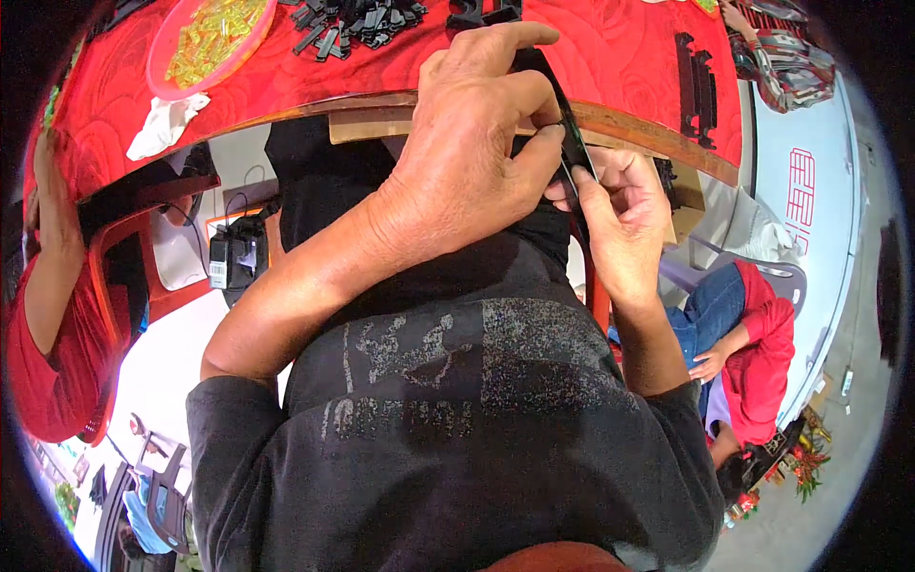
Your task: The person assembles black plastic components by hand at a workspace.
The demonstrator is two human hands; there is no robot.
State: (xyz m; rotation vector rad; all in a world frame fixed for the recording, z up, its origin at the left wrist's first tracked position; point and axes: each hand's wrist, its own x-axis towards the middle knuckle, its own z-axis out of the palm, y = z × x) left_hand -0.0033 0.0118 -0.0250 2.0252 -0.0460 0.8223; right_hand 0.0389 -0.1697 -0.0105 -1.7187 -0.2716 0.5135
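Over the table's near edge I hold a long, thin black strip [571, 138] slantwise between both hands. My left hand [481, 133] is closed on its upper part, with thumb and fingers bent against the strip and one finger stretched across above it. Lower down, my right hand [627, 205] pinches the strip between thumb and fingers. The strip is seen nearly edge-on, so its exact kind does not show. Part of its lower end lies hidden behind the right hand.
On the red-covered table [624, 62], a pink bowl [157, 80] holds yellowish clear pieces beside a white cloth [168, 126]. Small black parts [357, 27] lie heaped; long black pieces [699, 91] rest at right. People in red sit left [57, 353] and right [762, 353].
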